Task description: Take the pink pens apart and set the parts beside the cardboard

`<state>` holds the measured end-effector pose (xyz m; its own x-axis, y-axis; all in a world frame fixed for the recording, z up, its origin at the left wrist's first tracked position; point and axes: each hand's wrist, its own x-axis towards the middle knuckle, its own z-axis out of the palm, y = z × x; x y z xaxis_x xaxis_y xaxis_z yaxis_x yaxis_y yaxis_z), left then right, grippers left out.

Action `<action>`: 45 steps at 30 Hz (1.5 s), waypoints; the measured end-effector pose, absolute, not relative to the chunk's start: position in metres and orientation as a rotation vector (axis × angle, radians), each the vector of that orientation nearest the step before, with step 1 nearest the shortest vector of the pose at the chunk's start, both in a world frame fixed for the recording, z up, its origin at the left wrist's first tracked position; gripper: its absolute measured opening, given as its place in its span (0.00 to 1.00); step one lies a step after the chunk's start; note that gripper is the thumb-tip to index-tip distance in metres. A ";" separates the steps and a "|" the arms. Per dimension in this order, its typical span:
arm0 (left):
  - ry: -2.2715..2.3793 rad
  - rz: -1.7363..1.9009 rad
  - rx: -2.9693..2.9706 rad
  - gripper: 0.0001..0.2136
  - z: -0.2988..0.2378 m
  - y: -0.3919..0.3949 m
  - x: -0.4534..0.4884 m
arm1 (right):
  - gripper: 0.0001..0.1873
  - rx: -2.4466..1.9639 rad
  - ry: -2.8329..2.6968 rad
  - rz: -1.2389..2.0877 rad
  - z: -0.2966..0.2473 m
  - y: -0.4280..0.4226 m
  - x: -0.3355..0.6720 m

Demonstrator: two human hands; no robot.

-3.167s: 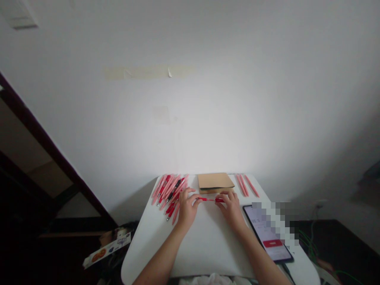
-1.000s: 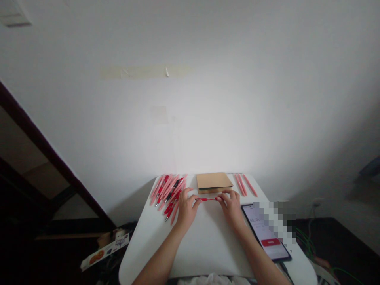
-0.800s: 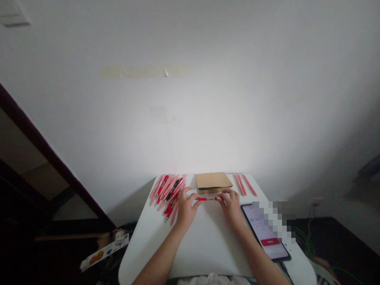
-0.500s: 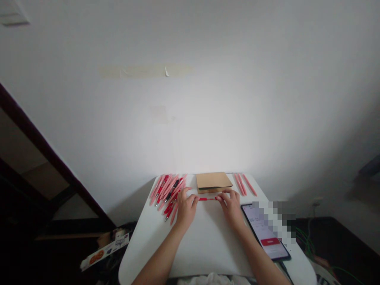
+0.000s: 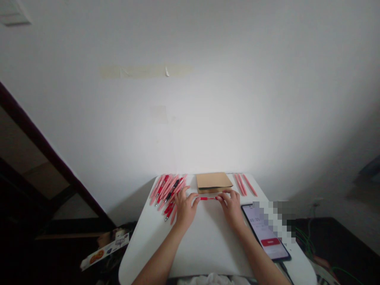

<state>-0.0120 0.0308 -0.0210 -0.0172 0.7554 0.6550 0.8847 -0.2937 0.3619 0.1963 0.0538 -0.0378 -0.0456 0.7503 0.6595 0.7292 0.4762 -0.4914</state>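
A slim red pen (image 5: 204, 198) stretches level between my two hands, over the white table. Its left part is thicker and bright red; towards the right a thinner section shows. My left hand (image 5: 185, 208) pinches the left end with thumb and forefinger, the other fingers raised beside a pile of pens (image 5: 166, 190). At the right end, the thumb and forefinger of my right hand (image 5: 230, 206) are closed on the pen. Both ends are covered by fingertips. The pile mixes pink, red and black pens, partly behind my left hand.
A brown cardboard box or notebook (image 5: 213, 180) lies just beyond my hands. Several pink pens (image 5: 241, 185) lie in a row at the back right. On the right a phone (image 5: 264, 233) with a cable rests on the white table (image 5: 208, 249). The wall (image 5: 208, 150) rises behind.
Almost nothing has moved. Both hands keep hold of the pen in the same place, with only a slight shift of the left fingers.
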 end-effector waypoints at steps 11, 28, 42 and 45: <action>-1.767 -1.188 -2.088 0.06 -0.019 0.030 -0.009 | 0.15 -1.250 -1.803 0.052 -0.036 0.052 0.195; -1.770 -1.105 -2.136 0.10 -0.020 0.029 -0.010 | 0.16 -1.232 -1.780 0.085 -0.037 0.052 0.194; -1.752 -1.178 -2.153 0.06 -0.022 0.032 -0.010 | 0.14 -1.237 -1.812 0.056 -0.035 0.051 0.193; -1.716 -1.208 -2.157 0.06 -0.021 0.031 -0.009 | 0.14 -1.235 -1.822 0.044 -0.036 0.051 0.194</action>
